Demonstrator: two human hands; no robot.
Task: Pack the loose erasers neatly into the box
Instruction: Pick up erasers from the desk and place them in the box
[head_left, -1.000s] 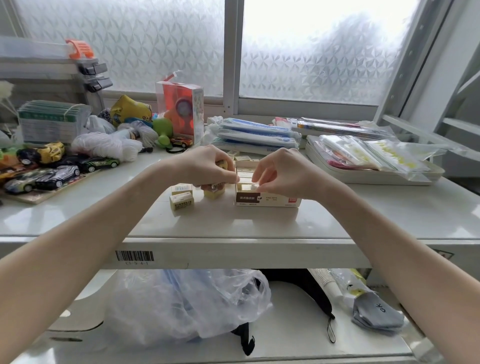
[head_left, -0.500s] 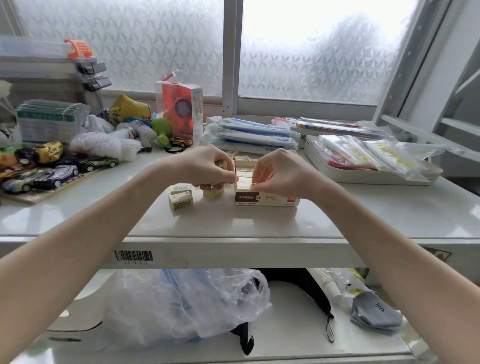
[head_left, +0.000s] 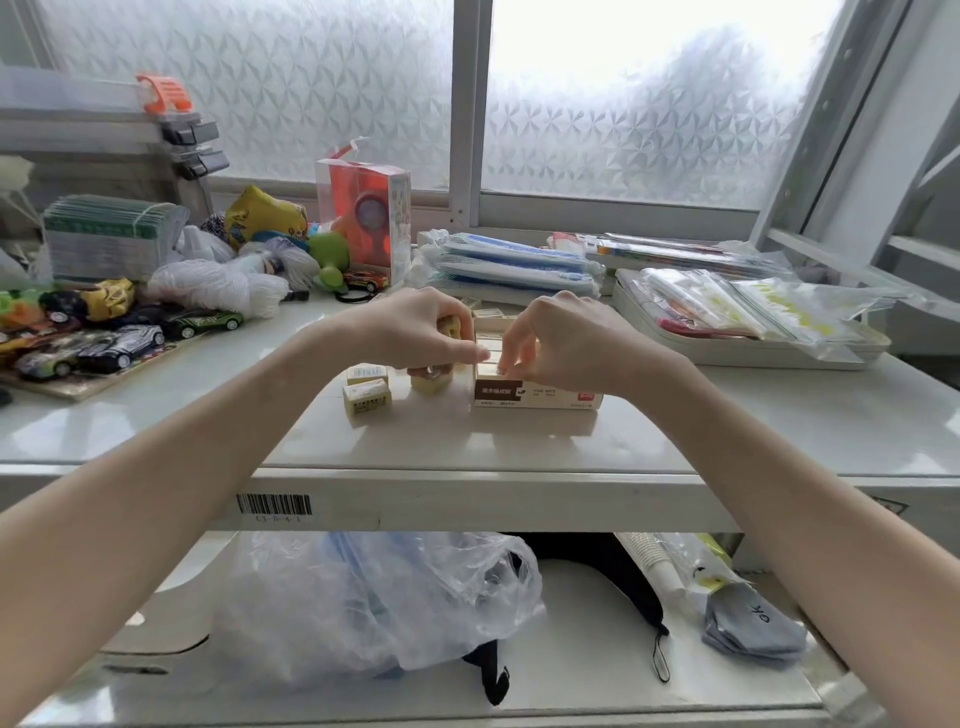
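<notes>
Fingers (head_left: 511, 358) of the right hand (head_left: 571, 343) are curling down into the open box (head_left: 537, 396), their tips pinching or pressing an eraser at the box's near left end; whether they are gripping it or merely seating it is unclear, since the knuckles are hiding the contact. Left hand (head_left: 415, 332) is closing round a yellowish eraser (head_left: 451, 328), thumb and fingers wrapped about it, with its fingertips reaching across to the box's left wall. Directly below it another yellowish eraser (head_left: 430, 383) is lying on the bench (head_left: 467, 441).

Box placement: it is sitting near the middle of the bench, closer to the front edge than to the window side, its printed long face turned toward the viewer and its long axis running parallel to that front edge. Rows of erasers inside appear to be lying crosswise, short ends toward the box's long walls.

Two wrapped loose erasers (head_left: 366, 396) are waiting just left of the box, touching each other, one behind the other.

Step in hand, as judged: seating one eraser flush in its row while the next is being held ready. Next move probably calls for turning the held eraser to match the row's orientation, then lowering it into the remaining gap without tilting its neighbours.
</notes>
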